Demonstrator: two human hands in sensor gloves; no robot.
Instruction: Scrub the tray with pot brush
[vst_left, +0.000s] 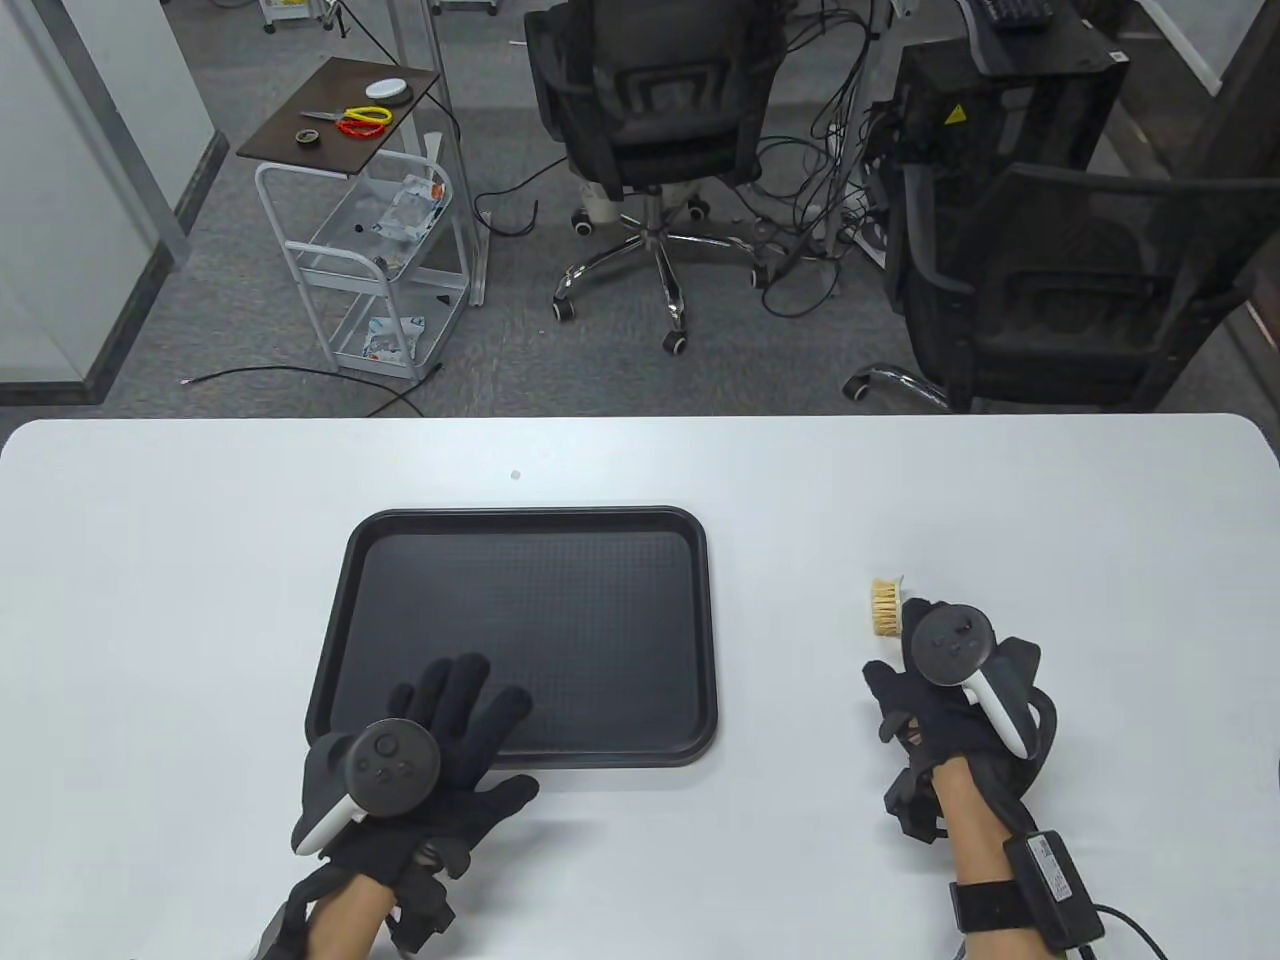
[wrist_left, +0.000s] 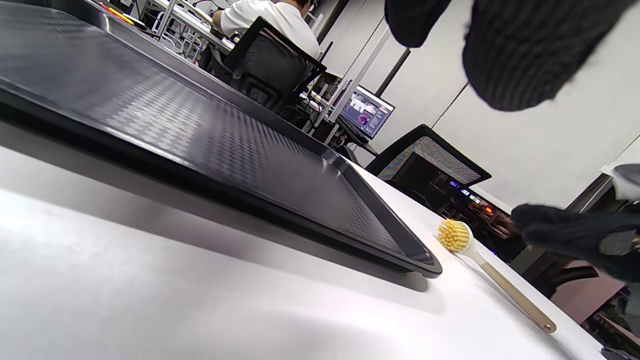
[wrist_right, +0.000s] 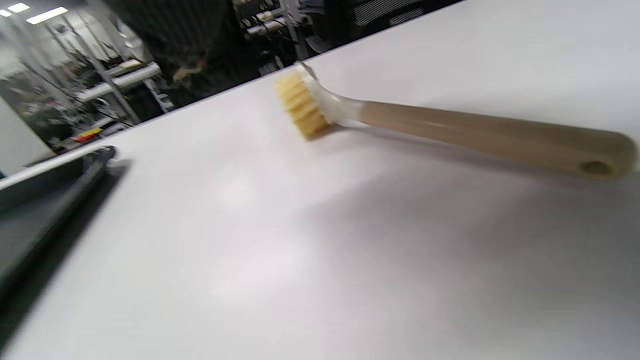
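A: Left hand (vst_left: 430, 740), fingers spread flat, rests on the black textured plastic tray's (vst_left: 520, 520) near rim.

B: Right hand (vst_left: 935, 690) hovers above the beige-handled, yellow-bristled pot brush (wrist_left: 492, 272); grip state unclear. A hasty grab could skid it.

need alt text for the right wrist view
A pot brush lies on a white table, untouched, yellow bristles at its far end and a hanging hole in its tan handle. A black tray's corner shows at left.

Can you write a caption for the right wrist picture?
A pot brush lies alone on the white table, with the black tray's edge nearby.
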